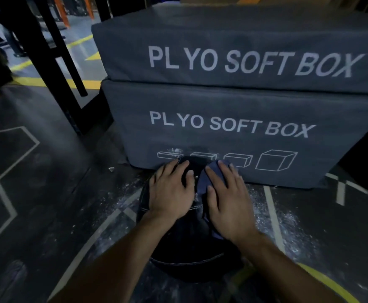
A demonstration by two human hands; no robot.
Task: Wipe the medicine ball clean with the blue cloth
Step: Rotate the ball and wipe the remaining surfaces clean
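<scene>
On the floor, against the lower plyo box point(222, 136), the medicine ball point(189, 250) is sitting; my right hand point(226, 193) is pressing the blue cloth point(202, 182) flat, fingers straight, onto its upper right; my left hand point(172, 189) is steadying it, flat, gripping nothing.
</scene>
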